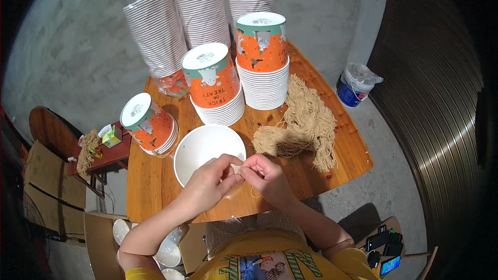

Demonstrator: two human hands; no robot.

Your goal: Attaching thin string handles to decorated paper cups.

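A white paper bucket (pixel 199 142) stands with its open mouth facing me at the table's near edge, a small hole showing near its rim. My left hand (pixel 212 179) and my right hand (pixel 265 177) meet at its near right rim, fingertips pinched together. A thin tan string loops out under the right hand, so both hands appear closed on it. Their fingers hide most of the string and the rim there. Right of the bucket lies a heap of tan string (pixel 311 124), spread in a loose bundle.
Upside-down orange printed buckets stand in stacks (pixel 212 83) (pixel 263 52), with a shorter stack (pixel 150 124) at the left. Tall plastic-wrapped stacks (pixel 199 10) rise behind. A blue pail (pixel 353 91) is on the floor right of the wooden table (pixel 347 161); a cardboard box (pixel 98 233) holds more white buckets.
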